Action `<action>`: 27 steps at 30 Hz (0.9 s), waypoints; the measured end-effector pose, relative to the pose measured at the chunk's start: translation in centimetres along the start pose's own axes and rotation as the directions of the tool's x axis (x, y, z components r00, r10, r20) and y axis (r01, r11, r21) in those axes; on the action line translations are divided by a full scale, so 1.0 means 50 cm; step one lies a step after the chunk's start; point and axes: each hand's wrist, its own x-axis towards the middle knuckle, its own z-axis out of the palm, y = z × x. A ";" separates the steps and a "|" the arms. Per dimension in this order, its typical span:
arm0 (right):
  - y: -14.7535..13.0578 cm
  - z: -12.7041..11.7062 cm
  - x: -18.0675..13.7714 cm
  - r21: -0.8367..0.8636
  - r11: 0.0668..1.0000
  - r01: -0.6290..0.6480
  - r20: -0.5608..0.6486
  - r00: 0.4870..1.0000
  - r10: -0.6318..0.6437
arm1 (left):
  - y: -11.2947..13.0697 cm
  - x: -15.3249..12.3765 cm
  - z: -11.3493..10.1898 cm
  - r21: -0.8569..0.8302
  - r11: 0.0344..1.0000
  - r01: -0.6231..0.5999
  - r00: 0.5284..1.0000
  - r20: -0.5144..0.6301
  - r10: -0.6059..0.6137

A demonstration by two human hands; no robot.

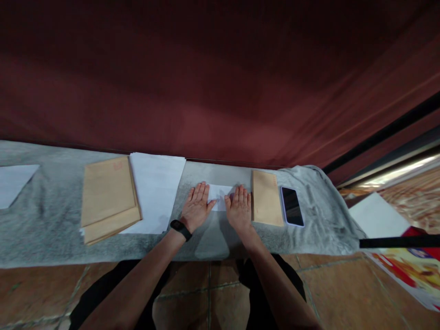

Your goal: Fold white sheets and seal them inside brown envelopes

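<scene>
A folded white sheet of paper (220, 192) lies on the grey cloth between my hands. My left hand (196, 206) rests flat over its left end, fingers stretched out, with a black band on the wrist. Over the right end, my right hand (239, 208) also lies flat with its fingers extended. Just right of that hand, and close to it, is a stack of brown envelopes (267, 198). Left of my left hand lies a pile of white paper sheets (158, 188). The ends of the folded sheet are hidden under my hands.
Larger brown envelopes (108, 192) overlap the paper pile's left side. A phone (292, 206) lies right of the small envelopes. Another white sheet (15, 183) is at the far left. The grey cloth (55, 229) runs along a dark red curtain (220, 101). A printed bag (412, 270) sits at lower right.
</scene>
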 end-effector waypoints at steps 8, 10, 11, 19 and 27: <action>-0.071 0.007 0.011 0.225 0.959 0.171 0.169 0.963 -0.211 | -0.008 0.000 0.003 -0.006 0.999 -0.039 0.999 0.011 0.039; -0.079 0.011 0.010 0.206 0.962 0.177 0.185 0.959 -0.216 | -0.008 -0.001 0.001 -0.006 0.999 -0.041 0.999 0.019 0.041; -0.080 0.013 0.009 0.196 0.964 0.180 0.180 0.960 -0.216 | -0.008 -0.001 0.000 -0.006 0.999 -0.039 0.999 0.024 0.039; -0.069 0.026 0.007 0.155 0.974 0.168 0.098 0.978 -0.184 | 0.002 0.004 -0.019 -0.005 1.000 0.018 0.998 0.055 -0.018; -0.062 0.031 0.008 0.097 0.987 0.128 0.063 0.989 -0.135 | -0.004 0.010 -0.018 0.011 0.998 0.064 0.997 0.051 -0.065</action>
